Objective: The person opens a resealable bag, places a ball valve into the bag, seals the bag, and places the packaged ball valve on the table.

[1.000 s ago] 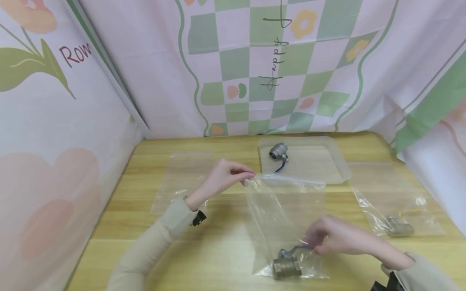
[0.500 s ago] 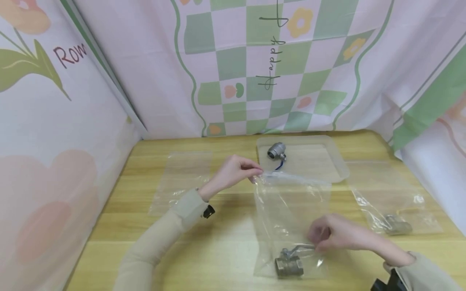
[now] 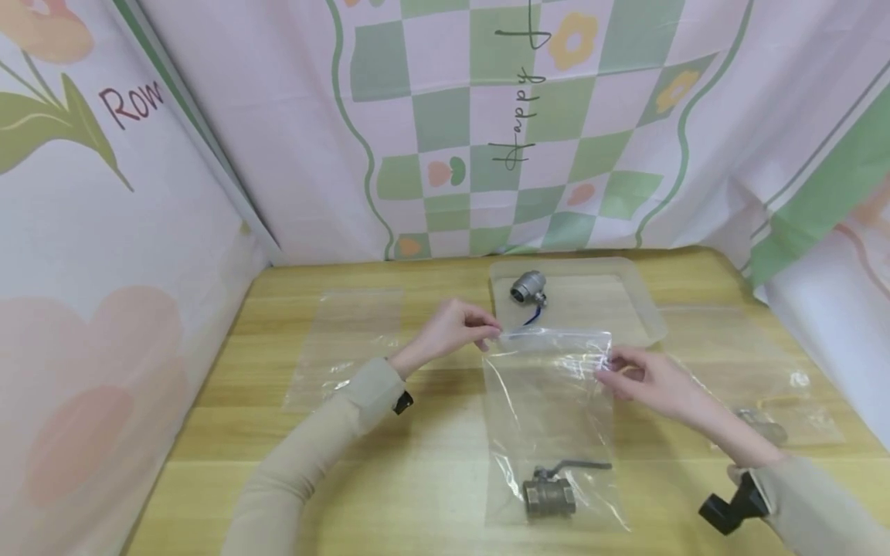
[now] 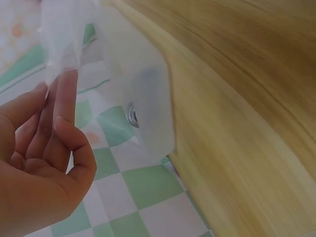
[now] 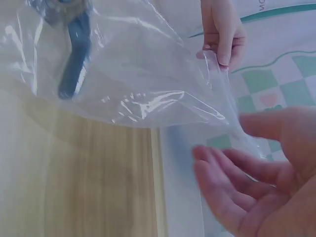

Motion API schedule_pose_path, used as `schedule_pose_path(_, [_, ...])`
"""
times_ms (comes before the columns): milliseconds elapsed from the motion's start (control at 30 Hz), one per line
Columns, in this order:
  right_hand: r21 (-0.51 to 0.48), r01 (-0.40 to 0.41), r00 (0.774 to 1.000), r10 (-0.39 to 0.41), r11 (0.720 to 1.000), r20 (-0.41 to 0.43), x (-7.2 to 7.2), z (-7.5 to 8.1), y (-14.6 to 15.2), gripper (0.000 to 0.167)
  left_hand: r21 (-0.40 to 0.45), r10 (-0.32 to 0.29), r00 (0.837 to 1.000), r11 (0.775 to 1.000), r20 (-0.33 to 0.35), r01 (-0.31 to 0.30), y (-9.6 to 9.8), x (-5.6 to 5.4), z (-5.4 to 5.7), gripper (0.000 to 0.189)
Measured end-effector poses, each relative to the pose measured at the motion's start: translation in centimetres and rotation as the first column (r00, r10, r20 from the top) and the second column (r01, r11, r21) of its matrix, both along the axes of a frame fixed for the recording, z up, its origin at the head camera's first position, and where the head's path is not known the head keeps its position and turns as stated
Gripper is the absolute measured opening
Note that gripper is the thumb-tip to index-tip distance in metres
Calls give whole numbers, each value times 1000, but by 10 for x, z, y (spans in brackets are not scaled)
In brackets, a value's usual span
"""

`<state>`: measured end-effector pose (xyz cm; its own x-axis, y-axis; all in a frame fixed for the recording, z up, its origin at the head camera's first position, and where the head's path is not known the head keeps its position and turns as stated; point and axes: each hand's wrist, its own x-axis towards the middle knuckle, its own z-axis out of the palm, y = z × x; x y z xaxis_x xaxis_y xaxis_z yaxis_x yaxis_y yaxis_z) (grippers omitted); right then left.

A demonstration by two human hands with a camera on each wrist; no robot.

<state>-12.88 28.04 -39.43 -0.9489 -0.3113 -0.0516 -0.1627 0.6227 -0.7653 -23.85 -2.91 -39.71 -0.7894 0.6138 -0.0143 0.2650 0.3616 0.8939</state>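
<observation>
A clear zip bag hangs upright in the middle of the head view, with a brass ball valve at its bottom, grey lever on top. My left hand pinches the bag's upper left corner between thumb and fingers. Beside the bag's upper right edge, my right hand has its fingertips right at the plastic. In the right wrist view that hand's thumb and fingers stand apart, the bag's edge running between them. The lever shows blurred through the plastic there.
Behind the bag, a shallow translucent tray carries a steel ball valve with a blue lever. To the right lies another clear bag with a valve inside. A flat clear bag lies at left. Printed curtains enclose the table.
My right hand has let go of the valve's lever and moved up to the bag's upper right edge. The left hand has shifted slightly right, still pinching the corner.
</observation>
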Motion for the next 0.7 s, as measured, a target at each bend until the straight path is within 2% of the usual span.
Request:
schedule_pose_path(100, [-24, 65, 997, -65, 998, -29, -9, -1, -2, 28, -4, -16, 1000, 1000, -11, 16, 0, -2, -5, 18])
schedule_pose_path(233, [-8, 88, 996, -88, 996, -28, -19, -3, -3, 23, -32, -28, 999, 999, -23, 27, 0, -2, -9, 18])
schedule_pose_path(500, [147, 31, 1000, -29, 989, -12, -34, -11, -2, 17, -86, 10, 1000, 996, -4, -10, -3, -1, -12, 21])
schedule_pose_path(600, [210, 9, 1000, -5, 978, -16, -39, -14, -1, 16, -95, 28, 1000, 995, 2, -27, -5, -1, -15, 21])
schedule_pose_path(700, [295, 10, 998, 8, 956, -59, -44, -17, -1, 17, -101, 36, 999, 994, -10, -37, -5, -3, -18, 20])
